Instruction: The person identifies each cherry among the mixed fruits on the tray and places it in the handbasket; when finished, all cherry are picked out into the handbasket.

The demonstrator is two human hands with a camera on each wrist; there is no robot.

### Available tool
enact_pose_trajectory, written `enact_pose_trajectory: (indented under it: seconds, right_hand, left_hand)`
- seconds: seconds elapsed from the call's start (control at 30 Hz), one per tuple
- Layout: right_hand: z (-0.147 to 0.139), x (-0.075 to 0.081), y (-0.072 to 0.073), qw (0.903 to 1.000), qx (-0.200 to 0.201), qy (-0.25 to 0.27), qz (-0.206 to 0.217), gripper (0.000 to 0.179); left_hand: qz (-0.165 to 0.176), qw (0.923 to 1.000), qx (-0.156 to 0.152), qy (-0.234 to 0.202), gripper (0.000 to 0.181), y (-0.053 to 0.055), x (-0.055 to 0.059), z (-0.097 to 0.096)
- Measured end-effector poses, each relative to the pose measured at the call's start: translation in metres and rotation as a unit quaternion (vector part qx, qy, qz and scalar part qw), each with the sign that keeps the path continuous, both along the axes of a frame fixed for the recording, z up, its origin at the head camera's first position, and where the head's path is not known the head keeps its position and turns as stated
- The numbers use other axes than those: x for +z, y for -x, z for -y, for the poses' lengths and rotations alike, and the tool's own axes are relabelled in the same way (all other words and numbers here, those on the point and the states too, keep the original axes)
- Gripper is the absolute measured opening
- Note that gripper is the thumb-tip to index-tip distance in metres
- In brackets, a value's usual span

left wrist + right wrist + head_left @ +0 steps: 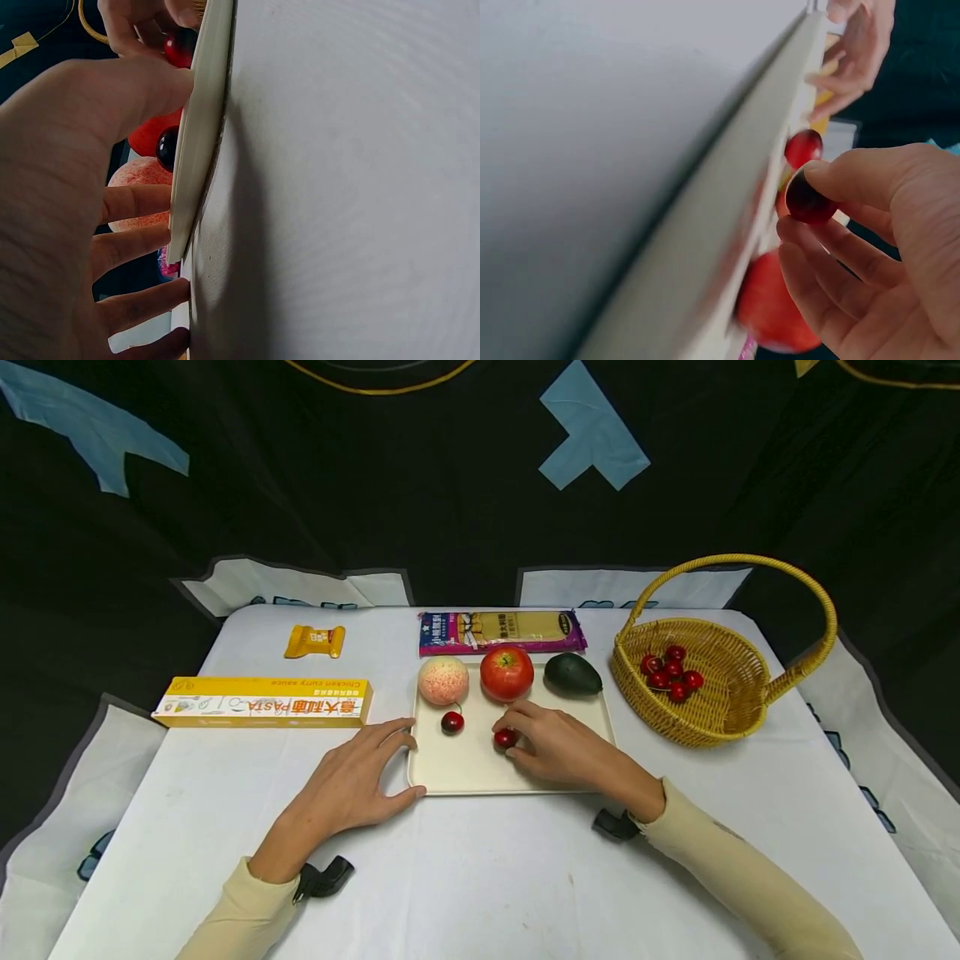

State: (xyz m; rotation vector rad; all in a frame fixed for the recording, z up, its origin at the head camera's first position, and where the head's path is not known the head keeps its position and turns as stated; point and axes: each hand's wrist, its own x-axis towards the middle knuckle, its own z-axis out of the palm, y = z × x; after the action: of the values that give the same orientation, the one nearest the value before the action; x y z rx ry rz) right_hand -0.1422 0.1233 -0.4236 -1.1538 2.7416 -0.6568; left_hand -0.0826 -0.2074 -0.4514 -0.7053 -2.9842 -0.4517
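Observation:
A cream tray lies on the table with a peach-like pink fruit, a red apple, a dark green avocado and a cherry with a stem on it. My right hand pinches another cherry between thumb and fingers, low over the tray's middle. At the tray's left front corner, my left hand is spread, its thumb touching the front rim and fingertips right at the left edge.
To the right stands a wicker basket with a tall handle and several cherries inside. A pasta packet lies behind the tray. On the left are a yellow pasta box and a small orange-yellow packet.

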Motion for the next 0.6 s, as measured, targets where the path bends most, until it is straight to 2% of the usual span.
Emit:
enact_pose_trajectory:
  seconds: [0.23,0.6]
  right_hand:
    - [-0.022,0.013,-0.004,0.9984,-0.051,0.026,-0.004,0.03]
    - [-0.065,0.028,-0.002,0.9919,-0.097,0.061,-0.057,0.04]
  left_hand:
    - [-0.003,1.0,-0.001,-0.005,0.065,0.0,0.0,0.0]
    - [-0.005,1.0,-0.002,-0.007,0.063,0.0,-0.002,0.0]
